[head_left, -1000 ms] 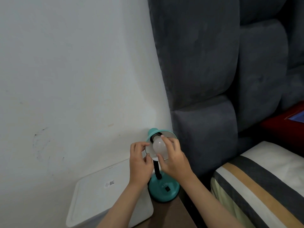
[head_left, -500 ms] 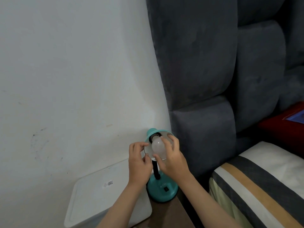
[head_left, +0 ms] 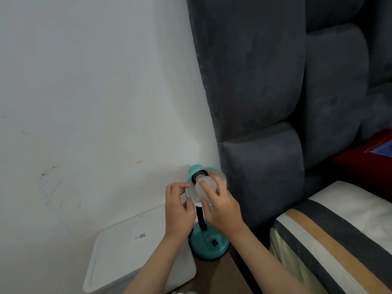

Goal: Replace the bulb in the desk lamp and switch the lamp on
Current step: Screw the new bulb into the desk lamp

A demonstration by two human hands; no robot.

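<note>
Bulb [head_left: 204, 185] sits at socket inside lamp shade [head_left: 220, 174]; right hand [head_left: 220, 206] fingers curl round it, regripped since a second ago, likely mid-screwing. Left hand [head_left: 178, 209] pinches shade rim.

Both forearms reach forward; the right hand [head_left: 220, 206] curls its fingers in a grip, the left hand [head_left: 178, 209] pinches just beside it.

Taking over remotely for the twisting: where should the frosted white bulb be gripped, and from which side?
Take the frosted white bulb by its round dome, coming from the open mouth of the teal lamp shade. Its neck sits deep by the socket; the right hand holds the dome so.
</note>
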